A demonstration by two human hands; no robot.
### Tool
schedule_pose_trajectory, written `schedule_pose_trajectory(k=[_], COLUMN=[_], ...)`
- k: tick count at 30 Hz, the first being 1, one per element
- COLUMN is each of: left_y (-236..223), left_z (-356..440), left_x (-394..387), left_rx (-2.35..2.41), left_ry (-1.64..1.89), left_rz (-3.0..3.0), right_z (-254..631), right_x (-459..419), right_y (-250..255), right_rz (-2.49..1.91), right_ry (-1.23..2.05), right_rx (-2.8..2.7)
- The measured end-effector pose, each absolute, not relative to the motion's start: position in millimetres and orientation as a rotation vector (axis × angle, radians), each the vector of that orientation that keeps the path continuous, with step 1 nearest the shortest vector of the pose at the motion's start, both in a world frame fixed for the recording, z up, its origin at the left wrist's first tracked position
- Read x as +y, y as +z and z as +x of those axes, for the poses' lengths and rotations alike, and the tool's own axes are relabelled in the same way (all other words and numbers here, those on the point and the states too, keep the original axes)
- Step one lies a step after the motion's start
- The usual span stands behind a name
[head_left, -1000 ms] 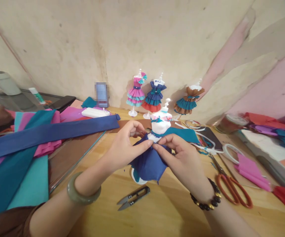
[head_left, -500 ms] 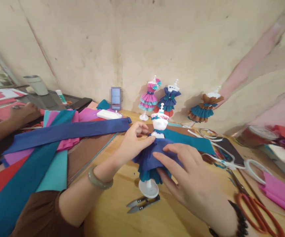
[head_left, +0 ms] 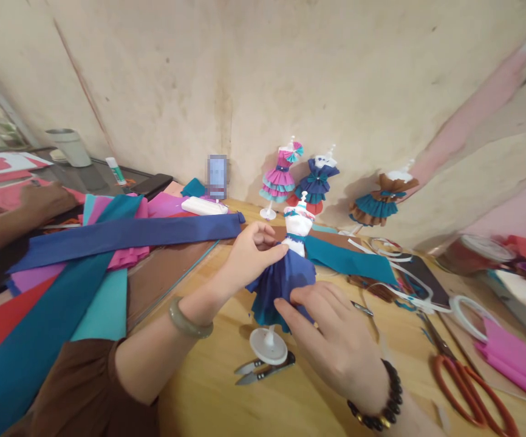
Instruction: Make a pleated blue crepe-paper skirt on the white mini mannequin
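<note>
A small white dress-form mannequin (head_left: 298, 227) stands in front of me on a round base (head_left: 263, 349), leaning slightly. It wears a gathered blue skirt (head_left: 285, 276) over a teal layer (head_left: 263, 315). At the waist, my left hand (head_left: 251, 258) pinches the skirt's top edge between thumb and fingers. My right hand (head_left: 336, 328) has its thumb and fingers closed on the skirt's lower right part, the thumb partly hidden. Thread snips (head_left: 267, 370) lie beside and partly under the base.
Three dressed mannequins, one pink (head_left: 277, 179), stand along the wall. Blue and teal strips (head_left: 135, 233) cover stacked coloured sheets at left. Orange-handled scissors (head_left: 467, 388) lie right, near a teal strip (head_left: 351, 260). Another person's hand (head_left: 47, 200) rests at far left.
My right hand has moved down and left, drawing the blue skirt flatter over the front. The mannequin's base tilts more. My left hand keeps its hold at the waist.
</note>
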State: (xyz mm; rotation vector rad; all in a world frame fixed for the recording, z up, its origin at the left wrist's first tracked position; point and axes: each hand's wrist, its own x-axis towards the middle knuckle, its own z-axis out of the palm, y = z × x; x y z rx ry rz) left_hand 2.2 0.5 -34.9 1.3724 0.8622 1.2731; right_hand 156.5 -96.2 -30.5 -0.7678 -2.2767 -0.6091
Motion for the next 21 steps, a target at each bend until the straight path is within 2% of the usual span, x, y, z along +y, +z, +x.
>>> schedule_pose_trajectory(k=[6, 14, 21], left_y=[-37, -33, -34], left_z=[3, -3, 0], left_x=[2, 9, 7], left_rx=[0.893, 0.921, 0.973], left_ry=[1.287, 1.228, 1.252], left_rz=[1.367, 1.389, 1.407], right_z=[151, 161, 157], right_x=[-96, -92, -95], right_y=[-43, -49, -42], right_rz=[-0.781, -0.713, -0.828], right_ry=[-0.677, -0.497, -0.677], right_rx=[-2.237, -2.178, -2.176])
